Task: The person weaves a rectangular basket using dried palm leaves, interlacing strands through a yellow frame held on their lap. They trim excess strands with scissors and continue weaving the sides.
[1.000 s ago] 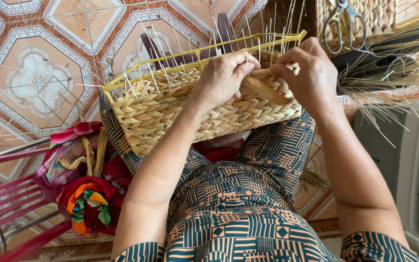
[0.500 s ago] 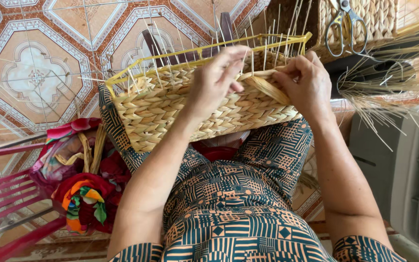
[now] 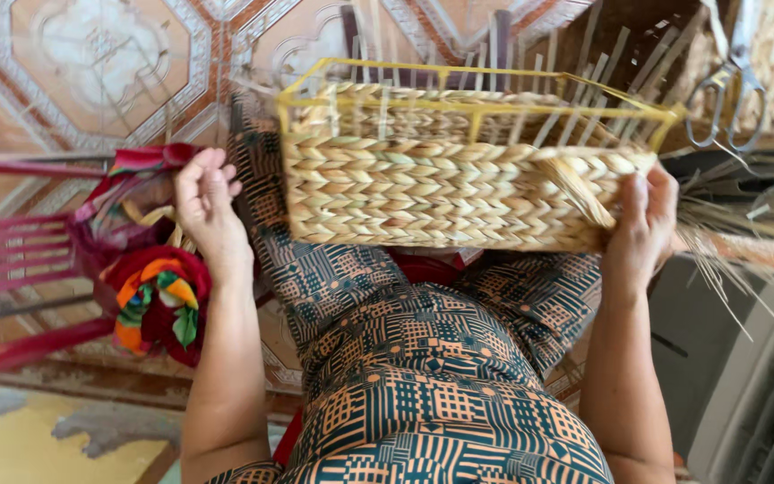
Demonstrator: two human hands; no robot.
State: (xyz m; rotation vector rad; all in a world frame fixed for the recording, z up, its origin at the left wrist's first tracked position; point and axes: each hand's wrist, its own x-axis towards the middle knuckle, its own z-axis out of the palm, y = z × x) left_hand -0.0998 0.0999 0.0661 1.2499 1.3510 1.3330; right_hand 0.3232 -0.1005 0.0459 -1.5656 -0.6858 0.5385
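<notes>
On the lap, across both knees, sits the woven basket (image 3: 445,193): a half-done straw box on a yellow wire frame (image 3: 485,103), long axis running left-right, open top tipped away toward the floor tiles (image 3: 91,63). Loose straw uprights stick out past the frame rim, esp. at the right end.

Right hand (image 3: 642,224) is the one on it. It presses the basket's right end w/ thumb along the short wall and fingers curled behind it; looks clamped on that end, though the fingertips are hidden behind the weave. A flat loose straw strand (image 3: 580,193) runs diagonally just beside that thumb, top end at the rim, lower end toward the palm, so the working spot lies up and left of the right grip, very near.

Left hand (image 3: 208,211) is off the basket, down and to the left of its left end, w/ a clear gap between. Fingers loosely curled, thumb apart, holding nothing as far as can be seen. It hovers just above a bundle of red and multicolour cloth (image 3: 150,296) w/ some straw strips (image 3: 150,215) poking out, resting against a red plastic chair (image 3: 11,260). So the left is nearer the bundle, the right nearer the basket.

Beyond the right end: scissors (image 3: 723,103) hang near another woven piece, and a sheaf of thin dry stalks (image 3: 736,242) fans out to the right, near the right wrist but apart.
</notes>
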